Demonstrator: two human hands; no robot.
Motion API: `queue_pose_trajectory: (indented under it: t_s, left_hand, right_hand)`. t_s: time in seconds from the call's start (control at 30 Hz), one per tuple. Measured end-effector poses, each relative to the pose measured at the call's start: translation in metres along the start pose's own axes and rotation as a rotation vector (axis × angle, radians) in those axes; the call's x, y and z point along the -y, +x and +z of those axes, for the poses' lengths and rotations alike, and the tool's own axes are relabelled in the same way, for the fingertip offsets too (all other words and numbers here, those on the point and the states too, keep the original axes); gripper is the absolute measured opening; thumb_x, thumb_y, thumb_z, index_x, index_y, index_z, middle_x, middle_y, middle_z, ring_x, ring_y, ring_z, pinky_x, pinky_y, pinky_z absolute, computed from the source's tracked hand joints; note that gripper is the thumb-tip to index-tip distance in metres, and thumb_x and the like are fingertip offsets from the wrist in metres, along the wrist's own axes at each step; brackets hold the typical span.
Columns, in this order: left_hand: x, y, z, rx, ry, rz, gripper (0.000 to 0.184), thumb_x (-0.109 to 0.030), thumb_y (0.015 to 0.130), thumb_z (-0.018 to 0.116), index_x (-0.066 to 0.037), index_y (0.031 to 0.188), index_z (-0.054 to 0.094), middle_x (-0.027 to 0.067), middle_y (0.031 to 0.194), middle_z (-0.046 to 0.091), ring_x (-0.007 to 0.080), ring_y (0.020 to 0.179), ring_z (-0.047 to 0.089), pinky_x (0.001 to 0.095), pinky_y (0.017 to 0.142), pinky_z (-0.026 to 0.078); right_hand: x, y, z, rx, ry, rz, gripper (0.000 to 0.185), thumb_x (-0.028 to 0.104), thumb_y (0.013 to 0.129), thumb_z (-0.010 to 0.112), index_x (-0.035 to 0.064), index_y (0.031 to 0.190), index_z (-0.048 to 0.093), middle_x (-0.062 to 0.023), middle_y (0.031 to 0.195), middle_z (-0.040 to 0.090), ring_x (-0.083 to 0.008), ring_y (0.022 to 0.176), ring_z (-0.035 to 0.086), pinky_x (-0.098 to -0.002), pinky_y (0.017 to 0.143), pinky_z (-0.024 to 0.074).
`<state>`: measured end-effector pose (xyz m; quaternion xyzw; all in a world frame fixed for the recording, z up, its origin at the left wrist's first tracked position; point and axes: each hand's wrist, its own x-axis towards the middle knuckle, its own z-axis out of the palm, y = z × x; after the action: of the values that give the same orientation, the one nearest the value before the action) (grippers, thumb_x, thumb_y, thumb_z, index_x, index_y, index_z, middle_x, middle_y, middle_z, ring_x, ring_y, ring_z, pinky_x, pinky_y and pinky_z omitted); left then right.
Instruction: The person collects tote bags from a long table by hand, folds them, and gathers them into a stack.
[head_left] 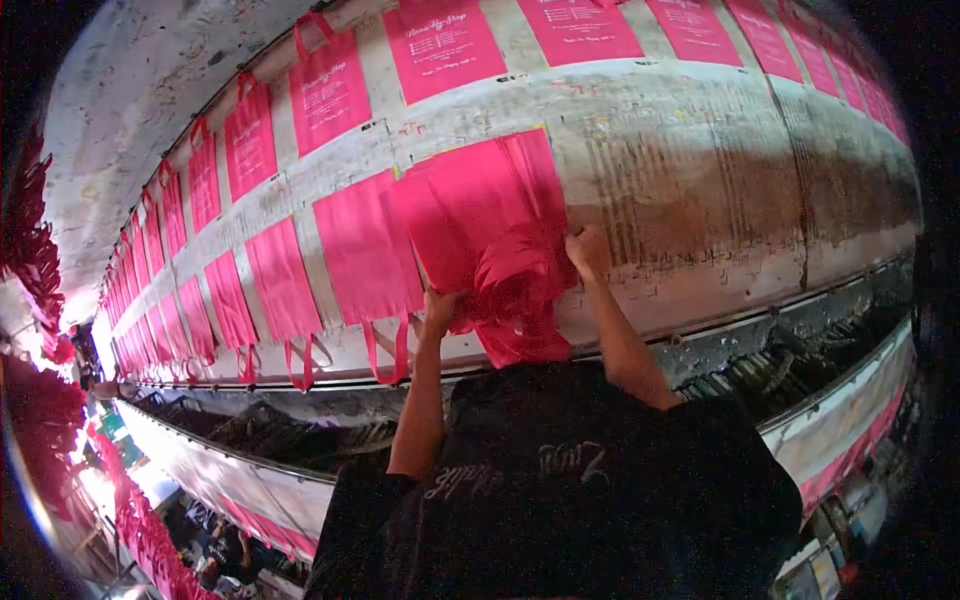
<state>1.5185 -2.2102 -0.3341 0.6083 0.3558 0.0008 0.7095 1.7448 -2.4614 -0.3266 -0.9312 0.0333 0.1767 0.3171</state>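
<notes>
A plain pink fabric tote bag [480, 190] lies on the long printing table, its far edge near some small marks on the surface. On its near part rests a bunched stack of pink bags [520, 275], which hangs down against my black shirt. My left hand [441, 308] is closed on the left side of the pink fabric. At the right edge of the bag, my right hand [588, 253] is closed with its fingers curled at the fabric. Whether each hand grips one layer or several is hidden. Directly left lies another plain pink bag [365, 245], touching or overlapping this one.
Printed pink bags [445, 45] with white lettering line the table's far side. Several plain bags [282, 275] run leftward, handles over the near edge. Stained table surface [690, 190] stretches right. Hanging pink bundles [140, 510] and another person [225, 550] are at lower left.
</notes>
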Motion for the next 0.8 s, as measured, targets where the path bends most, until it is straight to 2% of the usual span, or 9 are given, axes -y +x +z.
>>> queue_pose_trajectory:
  t_s: [0.13,0.2,0.33,0.43,0.5,0.57,0.67,0.73,0.8]
  left_hand:
    - [0.012,0.007,0.001,-0.056,-0.123,-0.064,0.046,-0.014,0.07,0.075,0.004,0.108,0.059,0.0148,0.102,0.066,0.0234,0.084,0.063,0.0368,0.068,0.051]
    - [0.032,0.016,-0.01,0.027,0.102,-0.083,0.034,-0.013,0.086,0.06,0.0,0.118,0.056,0.0158,0.12,0.058,0.0282,0.097,0.061,0.0405,0.075,0.054]
    - [0.008,0.004,0.002,-0.106,0.127,-0.063,0.047,-0.014,0.069,0.076,0.003,0.109,0.057,0.0155,0.1,0.065,0.0261,0.083,0.063,0.0381,0.07,0.052]
    - [0.019,0.011,-0.004,0.004,0.025,-0.084,0.048,-0.017,0.07,0.076,0.003,0.109,0.057,0.0145,0.098,0.065,0.0272,0.082,0.063,0.0382,0.07,0.052]
    - [0.065,0.034,-0.009,-0.155,0.128,-0.131,0.048,-0.019,0.07,0.076,0.003,0.108,0.057,0.0135,0.095,0.065,0.027,0.082,0.063,0.0372,0.069,0.053]
    - [0.077,0.037,-0.023,-0.173,0.175,0.031,0.047,-0.02,0.072,0.074,0.003,0.109,0.057,0.0125,0.095,0.065,0.0265,0.081,0.063,0.0376,0.069,0.053]
    - [0.038,0.022,-0.022,0.056,-0.013,0.227,0.042,-0.019,0.076,0.07,0.002,0.11,0.058,0.012,0.096,0.065,0.0263,0.082,0.064,0.038,0.071,0.054]
    - [-0.02,-0.005,-0.018,0.239,-0.441,-0.164,0.033,-0.024,0.086,0.059,0.0,0.108,0.06,0.0121,0.092,0.065,0.0254,0.08,0.065,0.0359,0.071,0.054]
    - [-0.024,-0.016,-0.021,0.264,-0.759,-0.266,0.033,-0.029,0.09,0.051,-0.002,0.103,0.062,0.0123,0.088,0.066,0.0244,0.078,0.065,0.0321,0.068,0.054]
  right_hand:
    - [-0.009,0.004,0.001,0.12,0.111,0.003,0.039,0.018,0.082,0.062,0.0034,0.05,0.043,-0.0064,0.046,0.035,-0.0198,0.042,0.034,-0.0401,0.043,0.0299]
    - [-0.016,0.006,0.013,0.005,-0.089,-0.005,0.037,0.017,0.082,0.064,0.0032,0.052,0.048,-0.0065,0.048,0.039,-0.0205,0.044,0.041,-0.0404,0.042,0.0308]
    - [0.035,-0.023,-0.02,0.026,-0.156,0.115,0.029,0.019,0.083,0.065,-0.0004,0.063,0.054,-0.0083,0.051,0.046,-0.024,0.047,0.047,-0.0411,0.044,0.0361]
    - [0.022,-0.027,-0.006,-0.357,-0.162,-0.215,0.018,0.017,0.082,0.065,-0.0009,0.086,0.064,-0.0135,0.067,0.058,-0.0289,0.057,0.055,-0.0443,0.052,0.0444]
    - [-0.011,0.003,0.008,-0.415,-0.395,-0.909,0.041,0.012,0.082,0.061,0.0065,0.122,0.057,-0.018,0.09,0.063,-0.0335,0.072,0.06,-0.0479,0.065,0.0488]
    - [0.006,-0.006,-0.007,-0.067,0.004,-0.635,0.049,0.007,0.083,0.056,0.0136,0.131,0.053,-0.0191,0.1,0.062,-0.0334,0.08,0.06,-0.05,0.069,0.048]
    - [0.023,-0.016,-0.038,0.13,-0.142,-0.531,0.044,0.009,0.084,0.057,0.0093,0.128,0.054,-0.0145,0.096,0.063,-0.0269,0.076,0.06,-0.0425,0.065,0.0475]
    - [-0.017,-0.001,-0.01,0.132,-0.036,-0.631,0.042,0.011,0.084,0.057,0.0064,0.126,0.054,-0.0104,0.094,0.064,-0.0222,0.074,0.06,-0.0374,0.063,0.0468]
    - [-0.061,0.002,0.032,0.268,0.319,-0.759,0.04,0.012,0.085,0.058,0.0034,0.124,0.055,-0.0064,0.092,0.064,-0.0176,0.073,0.059,-0.0323,0.061,0.0461]
